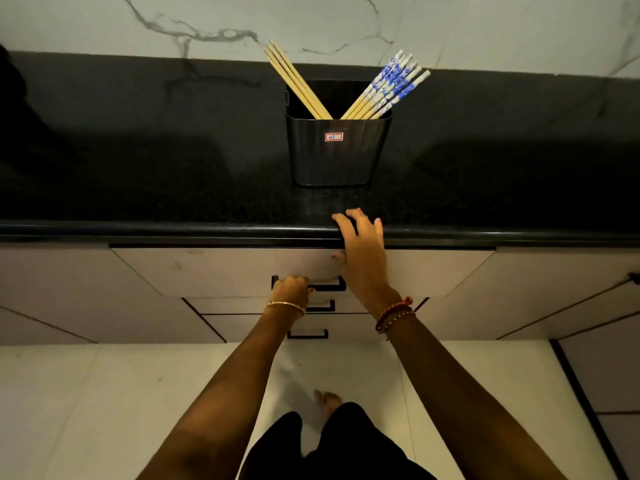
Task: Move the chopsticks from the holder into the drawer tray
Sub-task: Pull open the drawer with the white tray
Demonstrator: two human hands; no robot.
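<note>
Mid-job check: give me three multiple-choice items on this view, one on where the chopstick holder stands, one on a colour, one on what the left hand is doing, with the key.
1. Where does the black holder stand?
A. On the dark countertop, behind the right hand
B. Inside an open drawer
C. On the floor

2. What colour is the pattern on the chopsticks leaning to the right in the holder?
A. Red
B. Blue and white
C. Green

3. What is the left hand doing?
A. Holding chopsticks
B. Resting flat on the countertop
C. Gripping the top drawer handle

Key:
1 A, the holder sits on the counter near the wall, beyond the right hand at the counter edge.
2 B, their upper ends are blue and white, while the left bundle is plain wood.
3 C, its fingers curl round the black handle.
</note>
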